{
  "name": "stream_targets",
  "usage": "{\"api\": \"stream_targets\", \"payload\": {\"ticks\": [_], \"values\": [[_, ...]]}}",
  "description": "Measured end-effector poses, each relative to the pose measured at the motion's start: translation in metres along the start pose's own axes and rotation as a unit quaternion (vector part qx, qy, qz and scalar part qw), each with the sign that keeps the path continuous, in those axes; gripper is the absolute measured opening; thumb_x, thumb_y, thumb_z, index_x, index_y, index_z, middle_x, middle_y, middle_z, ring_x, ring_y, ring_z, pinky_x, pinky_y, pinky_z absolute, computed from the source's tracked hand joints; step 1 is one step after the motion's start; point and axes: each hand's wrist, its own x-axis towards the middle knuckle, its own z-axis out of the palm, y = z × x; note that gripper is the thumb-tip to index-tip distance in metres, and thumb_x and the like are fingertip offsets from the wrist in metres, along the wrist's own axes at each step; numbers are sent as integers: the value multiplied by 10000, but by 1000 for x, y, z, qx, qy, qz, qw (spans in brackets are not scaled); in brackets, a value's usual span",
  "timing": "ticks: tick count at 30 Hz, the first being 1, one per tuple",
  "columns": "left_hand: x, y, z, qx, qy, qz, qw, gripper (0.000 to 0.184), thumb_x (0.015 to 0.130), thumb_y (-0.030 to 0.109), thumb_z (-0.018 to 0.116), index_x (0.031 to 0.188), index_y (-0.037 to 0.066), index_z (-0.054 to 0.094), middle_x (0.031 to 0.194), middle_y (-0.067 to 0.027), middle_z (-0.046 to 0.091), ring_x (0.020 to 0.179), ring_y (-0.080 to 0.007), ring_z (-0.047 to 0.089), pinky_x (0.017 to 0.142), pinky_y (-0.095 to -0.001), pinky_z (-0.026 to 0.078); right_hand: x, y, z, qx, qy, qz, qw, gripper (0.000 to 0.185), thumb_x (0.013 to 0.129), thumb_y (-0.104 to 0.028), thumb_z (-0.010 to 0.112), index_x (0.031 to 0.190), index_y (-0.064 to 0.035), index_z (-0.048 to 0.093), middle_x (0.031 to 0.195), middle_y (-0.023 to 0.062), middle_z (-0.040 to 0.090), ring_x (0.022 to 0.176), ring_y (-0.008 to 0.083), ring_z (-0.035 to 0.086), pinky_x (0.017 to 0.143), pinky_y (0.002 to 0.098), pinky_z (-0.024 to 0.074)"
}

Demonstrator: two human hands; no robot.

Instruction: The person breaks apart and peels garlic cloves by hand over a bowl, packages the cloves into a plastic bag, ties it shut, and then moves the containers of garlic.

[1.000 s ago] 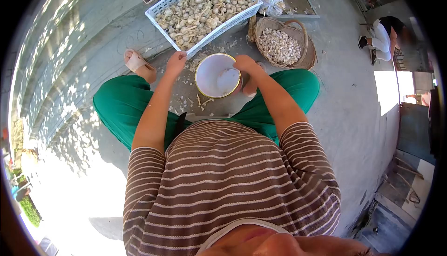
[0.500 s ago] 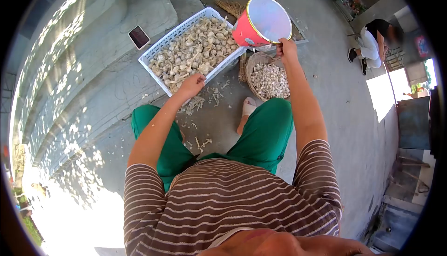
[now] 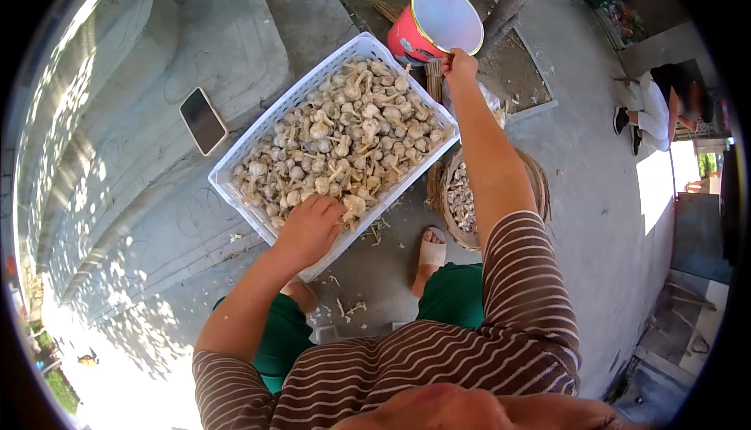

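Observation:
My right hand [image 3: 460, 65] grips the near rim of a red bucket [image 3: 404, 37] with a yellow edge. The bucket tilts towards me past the far right corner of the crate, and its pale inside shows. My left hand [image 3: 311, 228] rests with curled fingers on the garlic bulbs [image 3: 336, 136] at the near side of the white plastic crate [image 3: 400, 200]. What lies under those fingers is hidden. Right of the crate, a woven basket [image 3: 452, 223] holds garlic cloves [image 3: 460, 195], partly covered by my right forearm.
A phone [image 3: 204, 122] lies on the concrete step [image 3: 227, 46] at the left. A tree trunk [image 3: 520, 3] stands beyond the bucket. Garlic scraps [image 3: 350, 309] lie on the ground between my feet. Another person [image 3: 657, 105] is bent over at the far right.
My body has leaned forward, and the crate looks nearer. My right hand has moved the bucket away from me. My left hand has shifted from the crate's near edge onto the bulbs.

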Motion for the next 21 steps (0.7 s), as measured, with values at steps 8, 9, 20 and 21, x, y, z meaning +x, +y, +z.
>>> {"api": "stream_targets", "payload": {"ticks": [8, 9, 20, 21], "values": [[13, -33, -3, -33, -59, 7, 998, 332, 730, 118, 638, 1039, 51, 536, 1070, -134, 530, 1046, -317, 487, 912, -395, 403, 85, 34, 49, -84, 32, -28, 996, 126, 817, -91, 503, 751, 17, 502, 585, 106, 525, 440, 174, 502, 350, 256, 352], [15, -35, -5, -39, -62, 8, 997, 338, 732, 113, 637, 1048, 49, 536, 1070, -132, 530, 1049, -316, 486, 914, -394, 402, 92, 32, 50, -85, 33, -26, 996, 126, 817, -91, 503, 751, 17, 502, 585, 106, 525, 440, 174, 502, 350, 256, 352], [30, -38, -6, -60, -96, 17, 993, 351, 744, 125, 643, 1070, 45, 538, 1100, -134, 524, 1065, -314, 483, 912, -391, 407, 184, 65, 3, -421, -15, -8, 907, 161, 765, -130, 510, 754, 24, 554, 532, 113, 518, 380, 200, 473, 367, 319, 367], [32, -38, -5, -66, -101, 16, 993, 350, 748, 126, 642, 1072, 46, 538, 1101, -133, 525, 1064, -315, 484, 911, -391, 408, 169, 59, 7, -280, 50, 52, 957, 202, 760, -143, 510, 806, 45, 567, 543, 134, 538, 381, 217, 496, 378, 324, 387]]}}
